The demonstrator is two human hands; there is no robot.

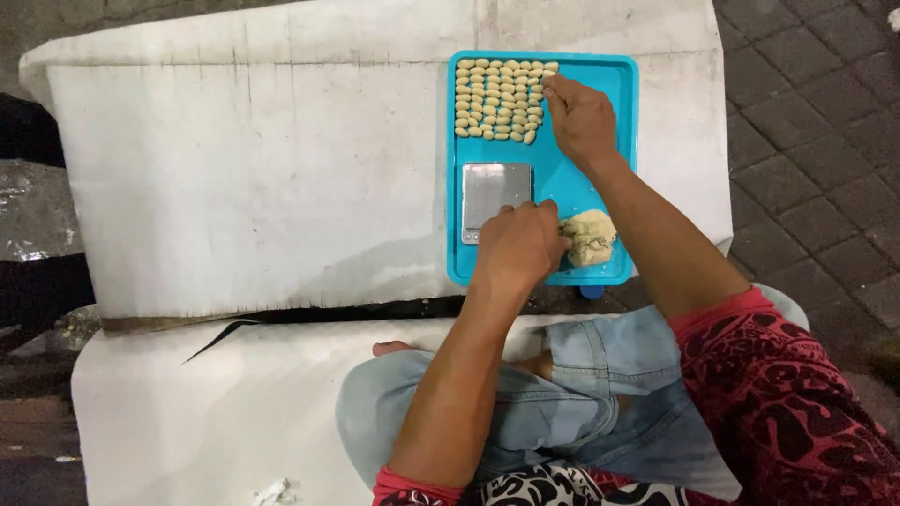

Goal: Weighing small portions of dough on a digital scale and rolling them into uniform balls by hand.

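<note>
Pinching dough lump (590, 236) with left hand (518, 245), right hand (580, 117) fingertips closed on dough pieces (501, 100), blue tray (614, 94)

A tray (626, 112) lies on the right part of a sheet (262, 169) spread on the ground. In the tray's far left corner sit rows of dough pieces (499, 98); nearer, on the left, stands a small scale (495, 192), with a dough lump (591, 236) to its right at the near edge. The right hand (581, 117) rests just right of the rows, and the left hand (518, 245) lies between scale and lump.
</note>
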